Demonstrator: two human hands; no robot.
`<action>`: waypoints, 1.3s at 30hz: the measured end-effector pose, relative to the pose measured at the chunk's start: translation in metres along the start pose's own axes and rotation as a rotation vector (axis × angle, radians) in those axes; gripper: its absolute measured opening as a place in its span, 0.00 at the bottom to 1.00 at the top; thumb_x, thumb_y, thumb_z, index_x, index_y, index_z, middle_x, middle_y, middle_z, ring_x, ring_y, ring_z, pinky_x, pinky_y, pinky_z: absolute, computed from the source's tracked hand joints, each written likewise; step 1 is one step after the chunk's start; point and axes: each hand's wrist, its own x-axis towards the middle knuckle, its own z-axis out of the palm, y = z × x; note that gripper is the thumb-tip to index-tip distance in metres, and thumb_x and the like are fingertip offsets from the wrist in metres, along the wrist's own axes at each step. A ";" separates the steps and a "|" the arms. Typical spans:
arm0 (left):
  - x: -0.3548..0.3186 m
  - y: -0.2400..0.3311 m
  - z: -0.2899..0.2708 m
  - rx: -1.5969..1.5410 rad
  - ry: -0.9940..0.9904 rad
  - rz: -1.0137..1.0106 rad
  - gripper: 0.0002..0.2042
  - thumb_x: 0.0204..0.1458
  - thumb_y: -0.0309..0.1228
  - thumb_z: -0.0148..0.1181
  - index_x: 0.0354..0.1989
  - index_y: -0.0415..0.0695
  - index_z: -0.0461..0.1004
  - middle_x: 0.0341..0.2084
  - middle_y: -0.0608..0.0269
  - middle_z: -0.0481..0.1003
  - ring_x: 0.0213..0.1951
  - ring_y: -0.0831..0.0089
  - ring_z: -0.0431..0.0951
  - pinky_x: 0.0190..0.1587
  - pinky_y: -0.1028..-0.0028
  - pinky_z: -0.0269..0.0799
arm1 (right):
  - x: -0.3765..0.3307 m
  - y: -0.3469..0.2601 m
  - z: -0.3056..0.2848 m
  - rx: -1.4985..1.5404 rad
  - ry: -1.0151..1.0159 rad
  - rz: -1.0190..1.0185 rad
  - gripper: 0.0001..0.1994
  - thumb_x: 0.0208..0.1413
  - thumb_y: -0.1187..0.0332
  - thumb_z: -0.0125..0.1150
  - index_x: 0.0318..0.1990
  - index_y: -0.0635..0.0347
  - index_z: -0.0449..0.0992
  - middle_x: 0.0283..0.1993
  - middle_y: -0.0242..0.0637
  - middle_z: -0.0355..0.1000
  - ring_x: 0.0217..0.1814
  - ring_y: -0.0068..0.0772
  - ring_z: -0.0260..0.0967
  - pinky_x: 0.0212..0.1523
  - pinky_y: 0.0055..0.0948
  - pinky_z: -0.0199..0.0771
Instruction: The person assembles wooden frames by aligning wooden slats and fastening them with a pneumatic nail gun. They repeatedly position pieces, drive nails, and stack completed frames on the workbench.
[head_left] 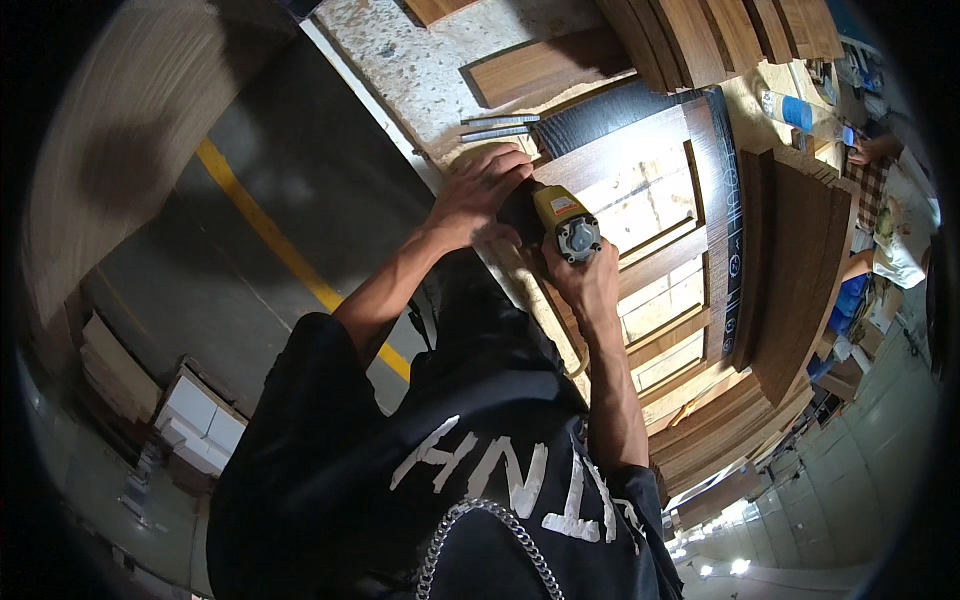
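Observation:
My right hand (588, 275) is wrapped round a yellow air nail gun (560, 212) with a grey round end cap. The gun's nose is down at the near corner of a brown wooden frame (640, 140) with slats across it, and its tip is hidden. Beside the gun, my left hand (482, 195) grips the frame's corner, fingers bent over the top and thumb on the near side. Just beyond my left hand lie thin grey metal strips (500, 127), which look like nail strips.
The frame lies on a pale, rough workbench (400, 60). Brown boards (800, 270) are stacked along its right side, with more at the far end. A bottle with a blue label (788, 110) stands at the far right, near another person's hand (875, 150). Yellow floor line (262, 235) runs left.

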 end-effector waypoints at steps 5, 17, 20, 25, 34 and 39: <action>0.004 0.000 -0.003 0.020 -0.026 0.016 0.48 0.30 0.53 0.76 0.64 0.48 0.66 0.63 0.64 0.66 0.69 0.59 0.61 0.69 0.55 0.60 | -0.002 -0.007 -0.009 0.041 -0.044 -0.009 0.17 0.50 0.63 0.70 0.40 0.70 0.80 0.31 0.53 0.80 0.32 0.47 0.80 0.36 0.41 0.77; 0.002 0.000 0.007 0.117 -0.143 -0.060 0.55 0.23 0.49 0.84 0.64 0.37 0.65 0.66 0.49 0.62 0.70 0.49 0.58 0.72 0.55 0.56 | -0.173 0.170 -0.057 0.182 0.292 0.402 0.22 0.54 0.59 0.68 0.51 0.66 0.79 0.37 0.44 0.81 0.38 0.37 0.78 0.41 0.36 0.78; 0.010 0.012 0.001 0.193 -0.223 -0.080 0.50 0.33 0.49 0.82 0.65 0.35 0.65 0.67 0.47 0.61 0.69 0.48 0.59 0.72 0.58 0.57 | -0.242 0.259 -0.088 0.198 0.325 0.526 0.21 0.53 0.59 0.67 0.49 0.66 0.77 0.37 0.45 0.80 0.39 0.38 0.78 0.42 0.37 0.76; 0.044 0.074 0.017 0.169 -0.059 -0.062 0.29 0.55 0.40 0.70 0.58 0.33 0.70 0.55 0.44 0.71 0.57 0.46 0.72 0.60 0.58 0.70 | -0.337 0.375 -0.136 0.149 0.412 0.674 0.29 0.54 0.58 0.63 0.59 0.67 0.70 0.46 0.58 0.77 0.50 0.53 0.76 0.53 0.44 0.74; 0.085 0.220 0.227 0.487 -0.322 -0.031 0.36 0.52 0.47 0.68 0.62 0.34 0.66 0.61 0.38 0.63 0.62 0.44 0.63 0.62 0.51 0.67 | -0.380 0.574 -0.124 -0.007 0.925 0.992 0.23 0.58 0.67 0.59 0.58 0.72 0.69 0.47 0.67 0.75 0.54 0.67 0.74 0.53 0.55 0.75; 0.114 0.253 0.253 0.608 -0.237 -0.311 0.37 0.49 0.43 0.72 0.62 0.30 0.66 0.61 0.30 0.62 0.63 0.40 0.63 0.63 0.50 0.67 | -0.327 0.540 -0.126 0.063 1.211 0.522 0.25 0.56 0.71 0.55 0.61 0.75 0.68 0.57 0.66 0.69 0.60 0.64 0.67 0.63 0.52 0.67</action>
